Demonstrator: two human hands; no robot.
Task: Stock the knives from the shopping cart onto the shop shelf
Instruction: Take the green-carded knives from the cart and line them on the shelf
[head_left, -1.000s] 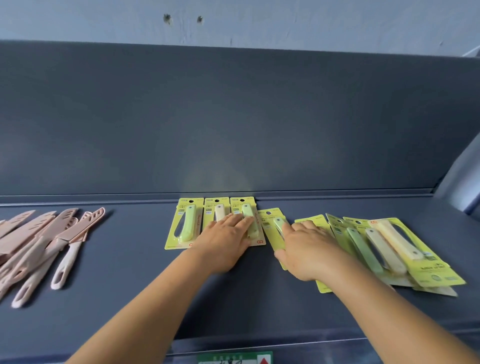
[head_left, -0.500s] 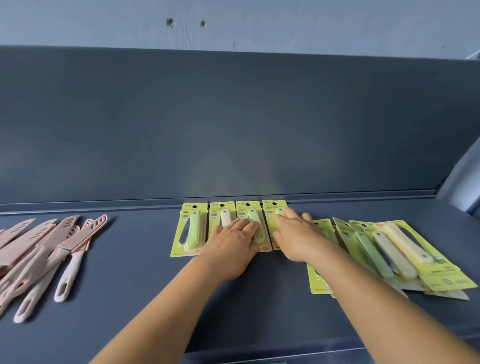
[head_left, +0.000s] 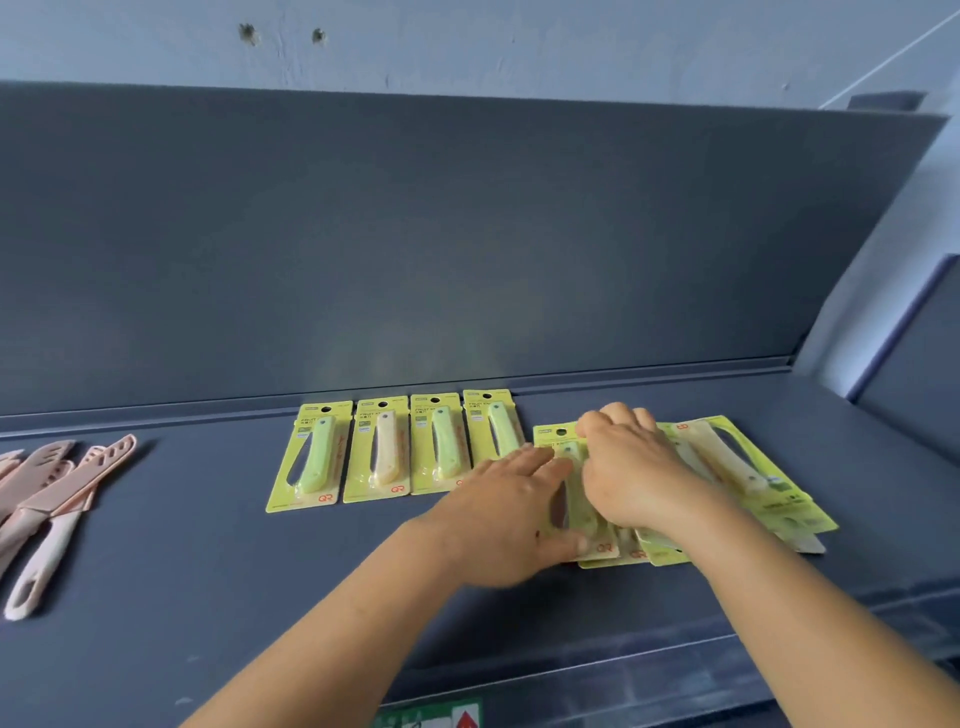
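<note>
Now four packaged knives (head_left: 410, 449) sit in a row against the shelf's (head_left: 208, 545) back edge. Left hand (head_left: 506, 512) lies flat, fingers straight, on the loose pile (head_left: 737, 473) toward the right edge; right hand (head_left: 631, 467) curls over it, pinching a pack.

Soft even daylight, faint shadows, wide-angle bending, slight motion blur
</note>
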